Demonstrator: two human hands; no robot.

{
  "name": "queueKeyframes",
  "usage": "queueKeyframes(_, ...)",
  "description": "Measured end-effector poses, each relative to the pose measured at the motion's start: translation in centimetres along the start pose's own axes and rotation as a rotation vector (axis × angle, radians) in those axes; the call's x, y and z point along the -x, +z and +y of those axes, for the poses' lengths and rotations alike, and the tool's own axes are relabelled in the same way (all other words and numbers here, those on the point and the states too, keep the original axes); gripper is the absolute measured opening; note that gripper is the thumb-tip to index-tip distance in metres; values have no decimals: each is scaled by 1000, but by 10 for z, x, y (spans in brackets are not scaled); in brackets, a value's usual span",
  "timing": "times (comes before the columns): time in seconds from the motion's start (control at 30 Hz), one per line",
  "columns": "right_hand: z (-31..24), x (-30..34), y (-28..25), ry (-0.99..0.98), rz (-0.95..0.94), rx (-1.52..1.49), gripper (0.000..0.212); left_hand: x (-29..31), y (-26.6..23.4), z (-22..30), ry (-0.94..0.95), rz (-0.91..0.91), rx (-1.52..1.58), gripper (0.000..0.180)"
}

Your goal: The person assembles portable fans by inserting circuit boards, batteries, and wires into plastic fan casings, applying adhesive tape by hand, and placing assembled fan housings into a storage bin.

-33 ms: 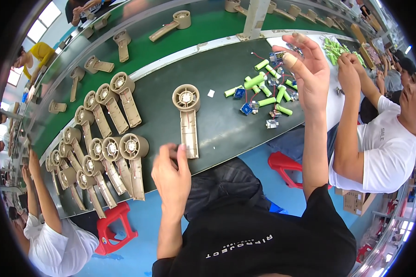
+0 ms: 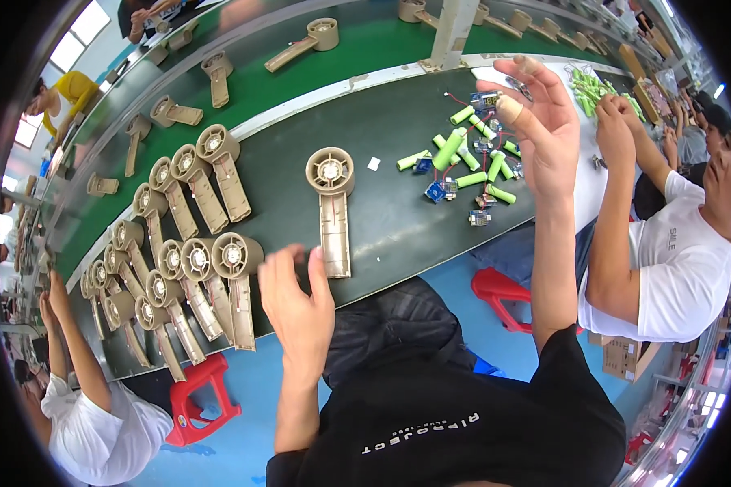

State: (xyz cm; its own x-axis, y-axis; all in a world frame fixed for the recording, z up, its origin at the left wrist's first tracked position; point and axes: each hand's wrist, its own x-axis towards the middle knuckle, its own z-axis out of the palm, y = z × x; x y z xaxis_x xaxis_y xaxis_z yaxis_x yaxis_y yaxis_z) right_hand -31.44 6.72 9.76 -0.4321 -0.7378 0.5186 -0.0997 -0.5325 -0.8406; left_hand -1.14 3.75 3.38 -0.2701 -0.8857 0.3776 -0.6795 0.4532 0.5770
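A beige handheld fan half-shell point(image 2: 335, 231) lies on the dark table in front of me, its round fan head away from me and its hollow handle toward me. My left hand point(image 2: 299, 312) is open beside the handle's near end, fingers apart and holding nothing. To the right, my right hand point(image 2: 548, 134) is raised with thumb and forefinger pinched on a small blue circuit board point(image 2: 486, 101) with a display. A green battery cell point(image 2: 449, 150) seems to hang from that board; its wire is hard to follow. Below spread several wired green cells point(image 2: 495, 166) and boards.
Rows of similar beige fan shells point(image 2: 195, 256) stand at the left. Behind the white rail runs a green conveyor point(image 2: 256, 85) carrying more shells. A small white square point(image 2: 373, 164) lies mid-table. Co-workers sit on both sides; a red stool point(image 2: 499, 296) and a green battery heap point(image 2: 585, 89) are rightward.
My left hand's fingers have spread apart from a curled pose, shifting slightly left. The hanging green cell has swung from slanted to more upright. My right hand has barely moved.
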Motion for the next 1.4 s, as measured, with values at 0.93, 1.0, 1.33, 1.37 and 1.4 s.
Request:
queueKeyframes(0.93,75,73,109,138,-502,428,18,-37,12,-7,-53,-191,294,8)
queueKeyframes(1.0,79,76,112,93,-475,453,15,-39,10,-7,-108,-211,340,8)
queueKeyframes(1.33,81,77,122,149,-329,412,8,-34,19,-20,-126,-101,531,28)
queueKeyframes(1.37,79,76,122,150,-330,410,8,-33,19,-22,-128,-101,529,28)
queueKeyframes(1.4,77,75,123,195,-342,413,8,-33,20,-25,-46,-106,473,27)
